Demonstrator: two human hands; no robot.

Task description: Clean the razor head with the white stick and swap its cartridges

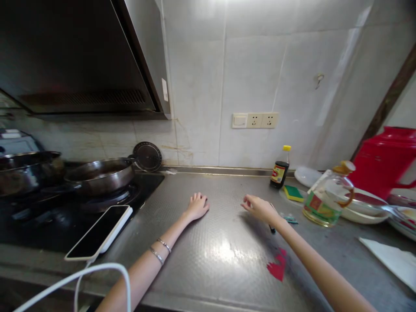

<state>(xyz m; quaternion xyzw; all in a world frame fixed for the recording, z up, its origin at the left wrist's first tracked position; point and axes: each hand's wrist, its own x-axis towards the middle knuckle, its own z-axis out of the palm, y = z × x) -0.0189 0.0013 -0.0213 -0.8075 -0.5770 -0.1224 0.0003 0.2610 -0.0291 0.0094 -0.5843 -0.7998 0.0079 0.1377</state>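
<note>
My left hand (197, 206) rests on the metal countertop (224, 277), palm down with its fingers a little bent and apart, and holds nothing. To its right, my right hand (258, 207) is just above the counter, fingers loosely curled; I see nothing in it. A thin dark stick-like object (272, 229) lies partly hidden behind my right wrist. Beside that wrist is a small teal item (290, 220), too small to name. Nearer me, a cut piece of red paper (277, 266) lies on the counter next to my right forearm.
Left, a pan (100, 175) and a pot (30, 171) stand on the stove; a cabled phone (99, 234) lies at its edge. Right are a soy sauce bottle (280, 170), a sponge (293, 193), an oil jug (328, 197), bowls (364, 212), a red thermos (383, 160) and white paper (391, 260).
</note>
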